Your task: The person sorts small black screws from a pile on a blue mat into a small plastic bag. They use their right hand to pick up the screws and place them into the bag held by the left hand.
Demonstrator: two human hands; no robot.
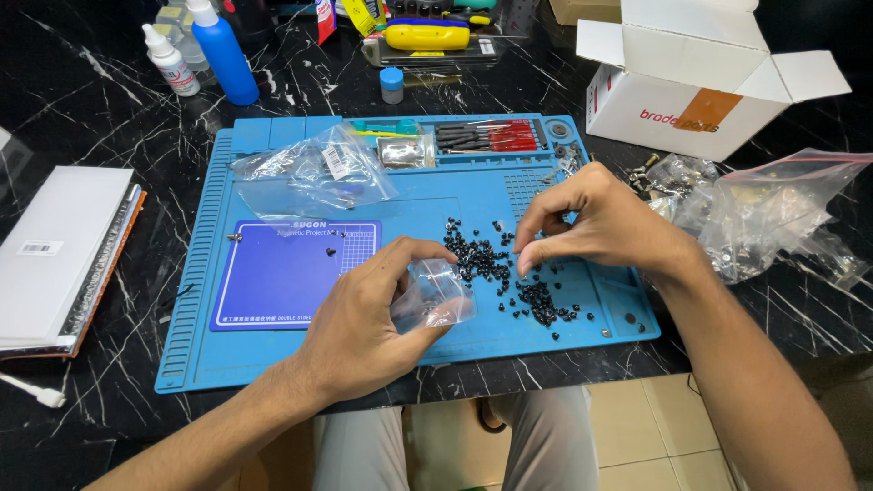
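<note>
My left hand (364, 323) holds a small clear plastic bag (438, 295) just above the blue work mat (218, 355), near its front edge. My right hand (596, 223) hovers over a scatter of small black screws (491, 264) on the mat. Its thumb and forefinger are pinched together at the pile, and whether a screw sits between them is too small to tell. The bag's mouth faces the screws.
Crumpled clear bags (318, 168) lie on the mat's upper left, and a row of screwdriver bits (486, 136) along its top. More bags of hardware (764, 209) and an open white carton (700, 77) sit right. A blue bottle (223, 50) stands behind; flat packages (59, 255) lie left.
</note>
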